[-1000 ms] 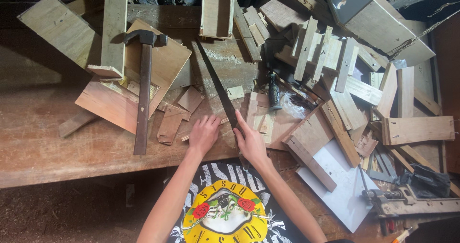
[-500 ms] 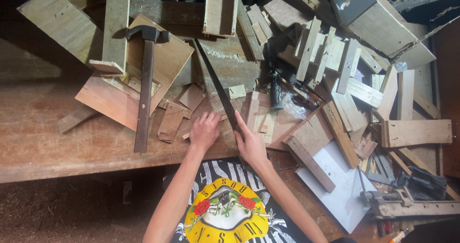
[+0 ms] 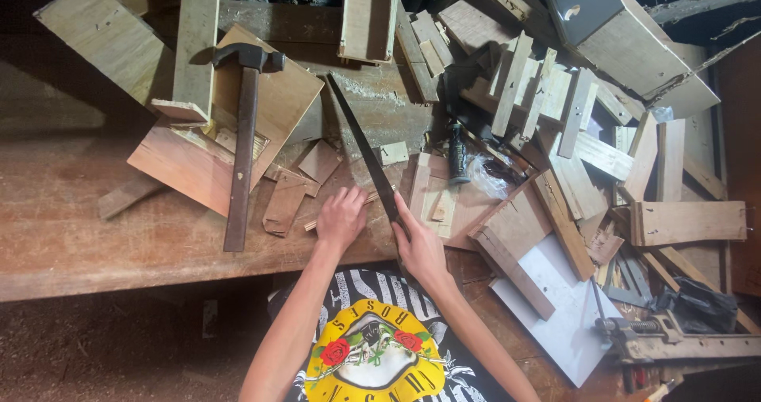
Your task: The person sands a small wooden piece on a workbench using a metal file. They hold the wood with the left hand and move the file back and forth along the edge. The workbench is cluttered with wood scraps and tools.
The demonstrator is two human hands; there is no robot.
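Note:
My left hand (image 3: 341, 216) presses down on a thin wooden strip (image 3: 313, 226) that lies on the workbench (image 3: 95, 235) near its front edge. My right hand (image 3: 420, 247) grips the near end of a long dark saw blade (image 3: 361, 144). The blade runs away from me, up and to the left, and crosses the strip beside my left fingers. Small flat wood offcuts (image 3: 285, 200) lie just left of my left hand. A small light board (image 3: 432, 196) lies just right of the blade.
A hammer (image 3: 242, 132) with a long rusty handle lies on plywood pieces at the left. Open wooden boxes (image 3: 369, 17) and several slats (image 3: 555, 109) crowd the back and right. A metal clamp (image 3: 674, 342) lies at the lower right beside a white sheet (image 3: 567, 315).
Both hands keep their places on the strip and the saw. Only small shifts of the hands and the view show.

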